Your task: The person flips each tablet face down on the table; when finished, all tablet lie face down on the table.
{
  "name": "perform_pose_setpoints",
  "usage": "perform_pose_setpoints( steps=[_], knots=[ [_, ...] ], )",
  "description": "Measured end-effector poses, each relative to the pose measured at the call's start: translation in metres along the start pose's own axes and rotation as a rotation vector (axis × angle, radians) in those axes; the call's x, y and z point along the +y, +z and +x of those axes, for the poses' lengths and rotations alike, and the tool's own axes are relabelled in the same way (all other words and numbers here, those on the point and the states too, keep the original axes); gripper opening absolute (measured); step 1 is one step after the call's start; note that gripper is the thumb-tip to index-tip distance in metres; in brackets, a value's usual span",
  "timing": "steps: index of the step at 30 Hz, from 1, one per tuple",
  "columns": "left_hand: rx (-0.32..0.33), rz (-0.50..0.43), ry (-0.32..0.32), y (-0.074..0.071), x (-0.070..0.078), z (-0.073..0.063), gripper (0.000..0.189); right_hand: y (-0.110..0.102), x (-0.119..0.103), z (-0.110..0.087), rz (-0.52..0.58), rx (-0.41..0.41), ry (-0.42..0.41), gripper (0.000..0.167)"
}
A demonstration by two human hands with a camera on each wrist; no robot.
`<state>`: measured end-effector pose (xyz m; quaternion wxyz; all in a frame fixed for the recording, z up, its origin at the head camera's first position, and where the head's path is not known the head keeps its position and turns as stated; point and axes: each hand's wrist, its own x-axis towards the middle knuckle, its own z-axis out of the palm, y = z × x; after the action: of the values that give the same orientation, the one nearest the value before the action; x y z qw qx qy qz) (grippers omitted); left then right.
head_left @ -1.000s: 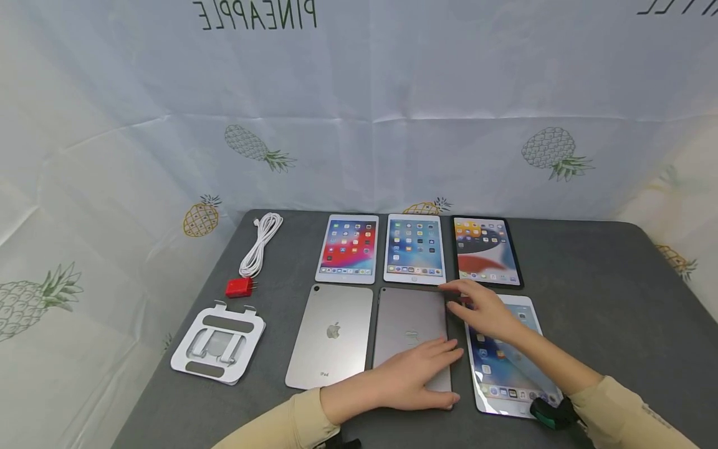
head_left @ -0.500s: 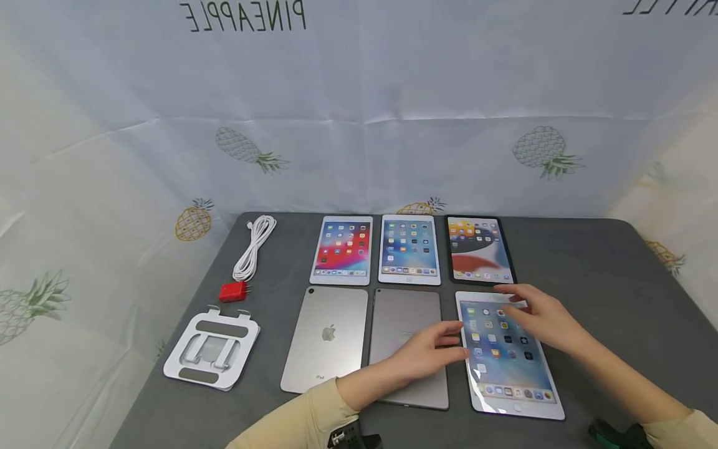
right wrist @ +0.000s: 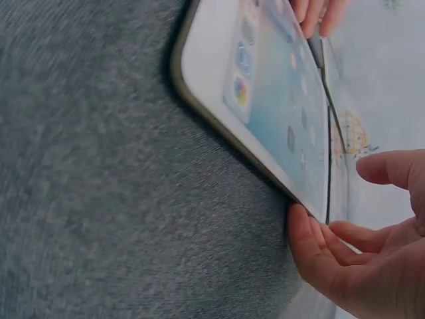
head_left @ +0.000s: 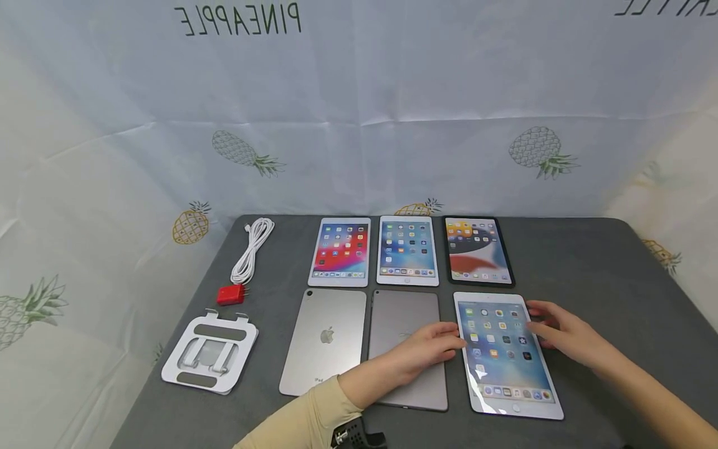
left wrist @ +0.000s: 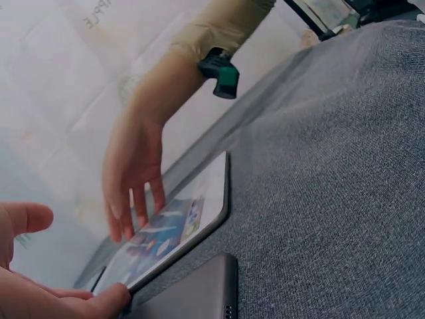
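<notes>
A white tablet lies screen up at the front right of the dark grey table. My right hand is at its right edge; in the right wrist view the fingertips meet the edge and the thumb stands off. On the opposite side my left hand reaches over a grey tablet, which lies back up, with fingertips right at the white tablet's left edge. Its thumb is raised in the left wrist view. Neither hand's fingers are wrapped round anything.
Left of the grey tablet lies a silver tablet, back up. Behind are a red-screened tablet, a blue-screened tablet and a black-framed tablet. At left are a white cable, a red charger and a folded stand.
My right hand has moved right, from between the tablets across the white tablet to its right edge. My left hand has lifted from the grey tablet and shifted to the white tablet's left edge.
</notes>
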<state>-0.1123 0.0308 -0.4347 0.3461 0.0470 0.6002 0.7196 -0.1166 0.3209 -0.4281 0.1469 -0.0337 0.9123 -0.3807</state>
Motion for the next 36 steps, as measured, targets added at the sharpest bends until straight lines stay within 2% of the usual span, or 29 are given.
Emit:
perform_pose_setpoints(
  steps=[4, 12, 18, 28, 36],
  knots=[
    [-0.021, -0.085, -0.014, -0.0014, 0.0000, -0.0008, 0.059, -0.0044, 0.0020, 0.0007, 0.157, -0.073, 0.069, 0.065],
    [-0.027, -0.256, -0.030, -0.0007, -0.0010, 0.0011, 0.059, -0.0094, 0.0071, 0.0014, 0.292, -0.116, 0.115, 0.067],
    [-0.058, -0.307, -0.016, 0.0021, -0.0016, 0.0026, 0.063, -0.0093, 0.0089, -0.0008, 0.298, -0.108, 0.111, 0.067],
    [-0.024, -0.329, -0.007, 0.0027, -0.0021, 0.0068, 0.063, -0.0069, 0.0088, -0.0010, 0.269, -0.106, 0.130, 0.068],
    [-0.012, -0.311, -0.017, 0.0016, 0.0015, 0.0030, 0.054, -0.0017, 0.0024, 0.0009, 0.243, -0.121, 0.132, 0.067]
  ],
)
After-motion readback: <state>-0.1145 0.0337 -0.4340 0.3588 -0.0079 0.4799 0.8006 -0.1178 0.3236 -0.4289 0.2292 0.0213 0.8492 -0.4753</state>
